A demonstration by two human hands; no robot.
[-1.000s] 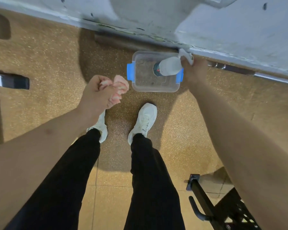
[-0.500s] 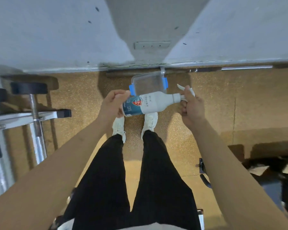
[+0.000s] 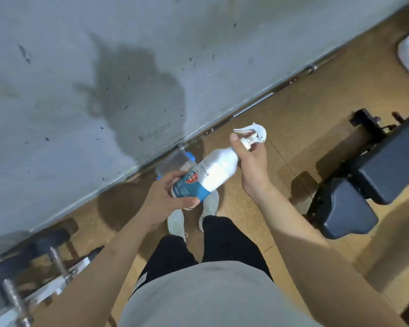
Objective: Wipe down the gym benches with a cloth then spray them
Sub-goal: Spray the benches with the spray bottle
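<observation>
A white spray bottle (image 3: 214, 172) with a blue label lies almost level between my hands, above my feet. My left hand (image 3: 169, 194) grips its blue bottom end. My right hand (image 3: 250, 159) holds the neck just under the white trigger head (image 3: 252, 133). A black padded gym bench (image 3: 373, 175) stands to my right on the floor. No cloth shows in either hand.
A clear plastic box with blue clips (image 3: 177, 161) sits on the floor by the grey wall (image 3: 104, 79), partly behind the bottle. A steel bar (image 3: 253, 107) lies along the wall's foot. A rack with black weight plates (image 3: 33, 258) stands at the lower left.
The bottle came up out of the box and my left hand took its bottom end. The pink cloth has left my left hand. My view has swung right, showing the bench.
</observation>
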